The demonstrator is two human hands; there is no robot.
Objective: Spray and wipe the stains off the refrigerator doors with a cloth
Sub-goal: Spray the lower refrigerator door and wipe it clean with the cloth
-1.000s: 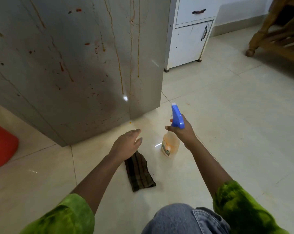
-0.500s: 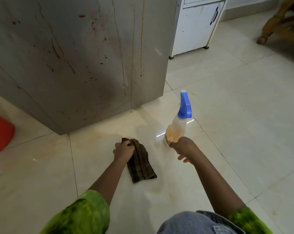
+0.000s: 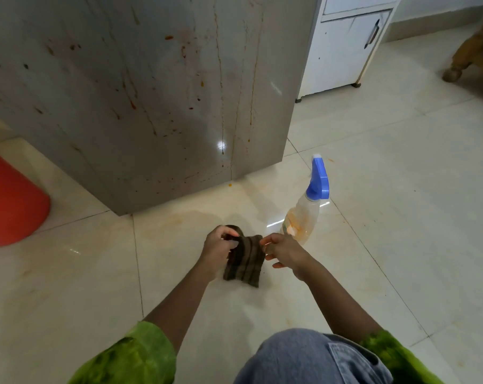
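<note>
The grey refrigerator door (image 3: 151, 92) fills the upper left, streaked with orange-red drips and spots. A dark striped cloth (image 3: 244, 263) hangs just above the floor tiles, pinched at its top left corner by my left hand (image 3: 219, 250). My right hand (image 3: 283, 250) has its fingertips at the cloth's top right corner, the other fingers spread; whether it grips the cloth is unclear. The spray bottle (image 3: 306, 212), clear with a blue trigger head, stands upright on the floor just behind my right hand, with nothing touching it.
A red plastic bin (image 3: 10, 200) sits at the left edge. A white cabinet (image 3: 342, 45) stands right of the refrigerator, and a wooden furniture leg (image 3: 467, 56) shows at far right. My bent knee in jeans (image 3: 312, 358) is at the bottom.
My right hand set the spray bottle on the floor, let go and moved left to the cloth. My left hand closed on the cloth and lifted its top edge off the floor.
</note>
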